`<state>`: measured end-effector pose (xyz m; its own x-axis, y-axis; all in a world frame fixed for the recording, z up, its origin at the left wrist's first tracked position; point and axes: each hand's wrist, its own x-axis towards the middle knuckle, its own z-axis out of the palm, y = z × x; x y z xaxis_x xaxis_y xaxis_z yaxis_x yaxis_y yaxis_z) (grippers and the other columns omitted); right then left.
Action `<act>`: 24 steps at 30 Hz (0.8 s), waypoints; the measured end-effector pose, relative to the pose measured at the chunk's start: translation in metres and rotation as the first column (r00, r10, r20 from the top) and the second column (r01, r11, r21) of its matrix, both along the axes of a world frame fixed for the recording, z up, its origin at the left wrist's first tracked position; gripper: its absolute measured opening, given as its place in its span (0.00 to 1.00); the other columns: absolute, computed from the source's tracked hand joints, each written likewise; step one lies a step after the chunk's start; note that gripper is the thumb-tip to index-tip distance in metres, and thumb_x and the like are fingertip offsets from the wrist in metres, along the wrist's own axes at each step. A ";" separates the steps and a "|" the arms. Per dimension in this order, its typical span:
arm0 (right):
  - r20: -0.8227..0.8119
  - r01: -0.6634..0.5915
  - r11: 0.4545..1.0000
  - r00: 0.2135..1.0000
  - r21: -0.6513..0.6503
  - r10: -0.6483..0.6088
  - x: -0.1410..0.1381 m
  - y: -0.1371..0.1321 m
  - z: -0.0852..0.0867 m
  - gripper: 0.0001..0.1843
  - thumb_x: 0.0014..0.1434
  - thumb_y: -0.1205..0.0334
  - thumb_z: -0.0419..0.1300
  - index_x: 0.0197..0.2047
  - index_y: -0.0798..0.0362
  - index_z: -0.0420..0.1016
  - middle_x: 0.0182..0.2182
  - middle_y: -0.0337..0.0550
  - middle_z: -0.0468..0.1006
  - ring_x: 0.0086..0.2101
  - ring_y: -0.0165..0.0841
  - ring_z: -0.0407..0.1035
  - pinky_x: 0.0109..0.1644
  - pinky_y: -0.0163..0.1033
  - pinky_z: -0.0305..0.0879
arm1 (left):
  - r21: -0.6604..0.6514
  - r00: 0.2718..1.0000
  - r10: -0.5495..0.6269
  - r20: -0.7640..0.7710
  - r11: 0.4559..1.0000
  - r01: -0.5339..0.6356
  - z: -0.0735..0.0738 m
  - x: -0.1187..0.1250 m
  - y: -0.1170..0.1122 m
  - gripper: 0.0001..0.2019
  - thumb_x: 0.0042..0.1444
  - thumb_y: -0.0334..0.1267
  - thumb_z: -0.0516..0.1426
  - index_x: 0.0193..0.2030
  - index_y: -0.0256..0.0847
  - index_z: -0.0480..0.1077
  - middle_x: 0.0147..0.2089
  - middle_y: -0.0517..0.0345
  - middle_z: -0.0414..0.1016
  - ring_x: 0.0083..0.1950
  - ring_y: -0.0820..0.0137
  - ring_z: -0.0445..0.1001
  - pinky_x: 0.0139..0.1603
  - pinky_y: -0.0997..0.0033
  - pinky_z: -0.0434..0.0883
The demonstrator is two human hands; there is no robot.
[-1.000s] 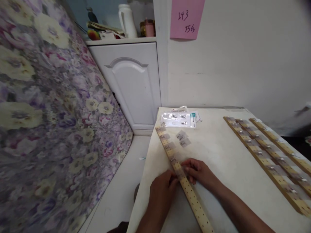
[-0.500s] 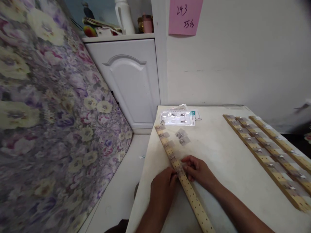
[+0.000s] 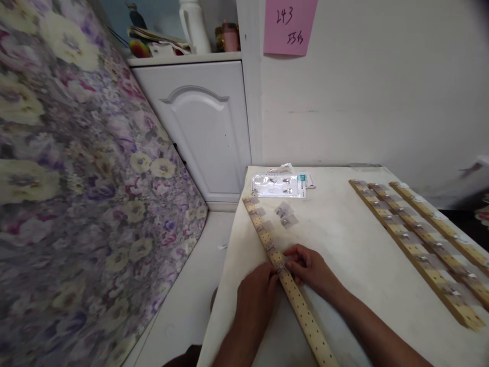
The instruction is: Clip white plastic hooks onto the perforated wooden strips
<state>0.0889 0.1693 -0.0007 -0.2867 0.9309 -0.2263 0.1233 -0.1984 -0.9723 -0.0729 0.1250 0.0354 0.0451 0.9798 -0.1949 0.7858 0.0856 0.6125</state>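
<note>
"What writing is showing here?"

"A pink sheet of paper (image 3: 289,28) is hanging on the white wall (image 3: 362,92), and it is carrying the handwritten number 243 in dark ink."

"Is anything standing under the number?"

"Two handwritten Chinese-looking characters are sitting lower down, slightly to the right; the first is resembling 巧, the second is coming out unclear."

"And on the tabletop (image 3: 328,204)?"

"A clear plastic pack (image 3: 277,187) is bearing a teal label (image 3: 301,178), but its print is appearing too small to read."
</note>
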 end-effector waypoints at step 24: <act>0.029 0.051 0.999 0.998 -0.005 -0.051 -0.005 0.006 -0.004 0.08 0.46 0.65 0.58 0.33 0.52 0.68 0.19 0.28 0.64 0.14 0.22 0.57 0.15 0.29 0.53 | 0.009 0.999 -0.039 0.000 0.999 0.039 0.004 0.000 0.004 0.08 0.58 0.34 0.50 0.34 0.42 0.71 0.37 0.58 0.77 0.39 0.68 0.73 0.36 0.74 0.62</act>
<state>0.0837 0.1753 -0.0050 -0.2319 0.9429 -0.2390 0.1404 -0.2107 -0.9674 -0.0727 0.1287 0.0395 0.0832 0.9790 -0.1860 0.7880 0.0496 0.6137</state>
